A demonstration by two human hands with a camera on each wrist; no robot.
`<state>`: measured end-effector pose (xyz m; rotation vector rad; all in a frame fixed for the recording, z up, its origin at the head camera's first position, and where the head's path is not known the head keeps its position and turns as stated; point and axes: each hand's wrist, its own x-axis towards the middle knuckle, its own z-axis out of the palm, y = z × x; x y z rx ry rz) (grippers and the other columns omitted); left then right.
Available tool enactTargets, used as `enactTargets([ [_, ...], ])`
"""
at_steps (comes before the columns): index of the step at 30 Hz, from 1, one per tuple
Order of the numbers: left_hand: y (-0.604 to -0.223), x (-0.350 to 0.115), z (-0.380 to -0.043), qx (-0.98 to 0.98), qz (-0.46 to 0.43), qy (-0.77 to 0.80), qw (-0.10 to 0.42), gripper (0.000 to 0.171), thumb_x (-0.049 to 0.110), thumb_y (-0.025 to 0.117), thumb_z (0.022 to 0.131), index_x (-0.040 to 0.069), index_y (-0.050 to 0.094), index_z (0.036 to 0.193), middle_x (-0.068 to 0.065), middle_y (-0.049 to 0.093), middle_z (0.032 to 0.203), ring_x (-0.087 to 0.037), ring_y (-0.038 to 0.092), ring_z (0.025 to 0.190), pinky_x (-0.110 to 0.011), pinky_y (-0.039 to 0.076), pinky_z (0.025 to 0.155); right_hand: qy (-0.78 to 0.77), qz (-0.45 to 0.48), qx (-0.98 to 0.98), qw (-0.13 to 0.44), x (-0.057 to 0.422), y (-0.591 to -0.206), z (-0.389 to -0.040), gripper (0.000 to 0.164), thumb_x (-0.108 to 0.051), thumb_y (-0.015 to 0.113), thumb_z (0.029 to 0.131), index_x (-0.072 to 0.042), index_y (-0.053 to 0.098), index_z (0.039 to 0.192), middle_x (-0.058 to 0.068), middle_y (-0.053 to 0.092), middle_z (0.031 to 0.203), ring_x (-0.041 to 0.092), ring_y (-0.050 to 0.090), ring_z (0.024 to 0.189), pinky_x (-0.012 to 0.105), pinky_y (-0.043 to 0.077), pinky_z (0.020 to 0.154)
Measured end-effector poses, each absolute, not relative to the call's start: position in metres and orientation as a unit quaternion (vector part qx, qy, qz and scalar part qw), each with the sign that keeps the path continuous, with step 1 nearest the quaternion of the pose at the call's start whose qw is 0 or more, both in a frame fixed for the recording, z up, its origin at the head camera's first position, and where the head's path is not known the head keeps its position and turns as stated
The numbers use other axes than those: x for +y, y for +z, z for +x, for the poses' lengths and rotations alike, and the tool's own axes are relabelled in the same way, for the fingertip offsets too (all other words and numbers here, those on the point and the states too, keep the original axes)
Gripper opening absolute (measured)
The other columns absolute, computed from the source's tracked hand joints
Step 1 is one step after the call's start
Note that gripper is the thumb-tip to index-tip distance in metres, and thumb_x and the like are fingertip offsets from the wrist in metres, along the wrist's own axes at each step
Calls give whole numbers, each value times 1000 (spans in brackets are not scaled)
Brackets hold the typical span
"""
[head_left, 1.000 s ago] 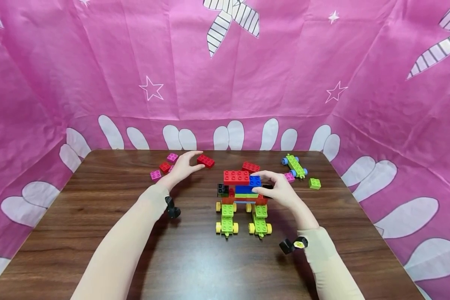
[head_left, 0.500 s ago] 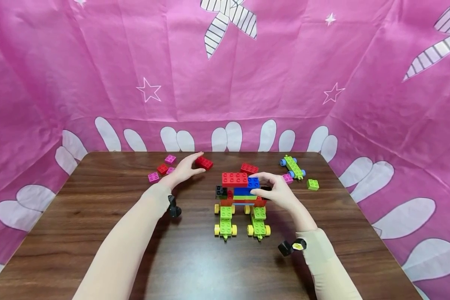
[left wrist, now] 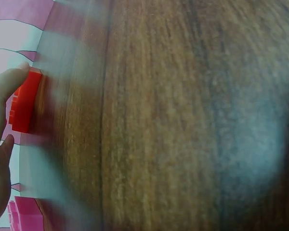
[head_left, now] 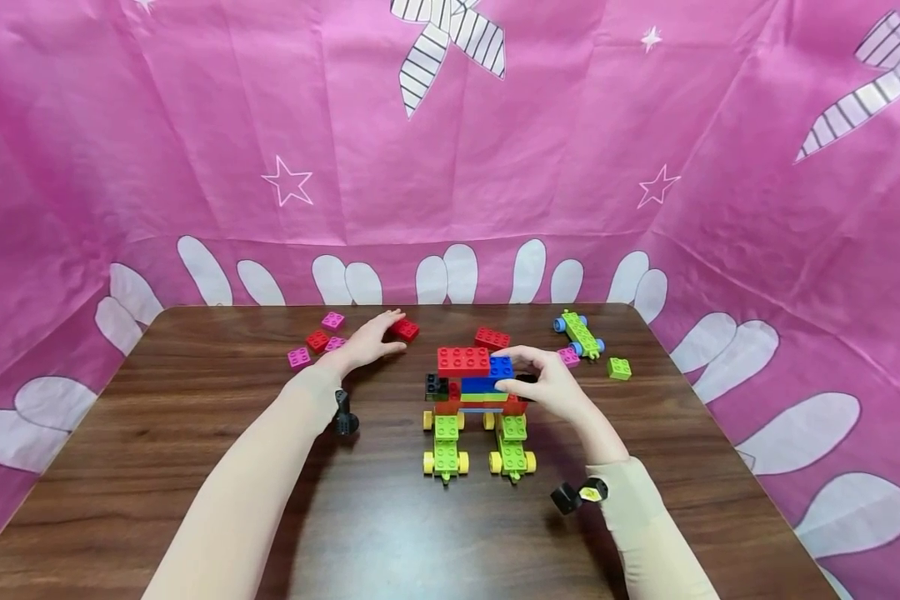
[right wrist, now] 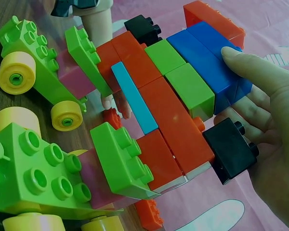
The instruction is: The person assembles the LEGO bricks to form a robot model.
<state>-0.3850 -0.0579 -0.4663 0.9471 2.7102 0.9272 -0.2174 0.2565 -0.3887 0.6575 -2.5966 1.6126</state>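
My left hand (head_left: 367, 343) reaches to the back of the table, fingertips at a red brick (head_left: 405, 330). In the left wrist view, the index finger meets one end of that red brick (left wrist: 26, 102), while the thumb stays apart from it. My right hand (head_left: 551, 382) grips a blue brick (right wrist: 202, 57) on the upper right of a toy-brick model, thumb on the near face and fingers behind. The model has a red brick (head_left: 462, 362) on top, black bricks (right wrist: 231, 150) at its sides, and two lime-green wheeled bases (head_left: 446, 457) with yellow wheels below.
Several loose pink and red bricks (head_left: 317, 340) lie left of my left hand. Behind the model is another red brick (head_left: 492, 337). At the back right are a green base with blue wheels (head_left: 579, 335), a pink brick (head_left: 567, 357) and a green brick (head_left: 619, 368).
My left hand has come closer to the red brick, its fingertips now at the brick's left end. The right hand keeps its grip on the model. The head view has shifted slightly.
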Motion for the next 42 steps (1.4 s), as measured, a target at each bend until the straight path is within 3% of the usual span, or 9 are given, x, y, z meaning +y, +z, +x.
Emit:
enactTargets([
  [7, -469, -56, -386, 907, 323, 263, 66, 61, 19, 61, 94, -4, 36, 145, -24, 25, 155, -40, 18, 145, -52, 20, 117, 517, 207, -831, 3, 256, -389, -217, 36, -13, 72, 86, -6, 64, 120, 14, 70, 102, 13, 66, 89, 29, 57, 74],
  [16, -465, -54, -384, 910, 319, 263, 31, 55, 13, 67, 89, -4, 48, 138, -25, 39, 146, -41, 32, 138, -50, 26, 114, 516, 205, -832, 3, 256, -387, -216, 35, -12, 72, 86, -5, 64, 119, 15, 70, 102, 13, 66, 89, 28, 57, 75],
  [27, -464, -54, -382, 916, 286, 281, 10, 39, 13, 73, 85, -1, 61, 119, -21, 53, 122, -37, 46, 121, -47, 37, 106, 515, 209, -831, 4, 257, -388, -217, 34, -11, 71, 86, -4, 64, 119, 15, 70, 101, 12, 66, 88, 28, 57, 74],
  [36, -470, -58, -388, 907, 300, 294, 3, 34, 19, 76, 83, 1, 65, 110, -18, 58, 111, -37, 48, 111, -45, 41, 100, 515, 207, -832, 2, 257, -388, -217, 34, -10, 71, 86, -4, 64, 119, 15, 70, 101, 11, 66, 88, 28, 56, 74],
  [42, -472, -58, -389, 905, 312, 290, 11, 36, 19, 74, 85, 1, 63, 114, -19, 61, 115, -37, 51, 113, -44, 40, 102, 514, 210, -832, 6, 257, -387, -218, 34, -11, 72, 86, -5, 64, 119, 14, 70, 101, 12, 66, 88, 31, 57, 74],
])
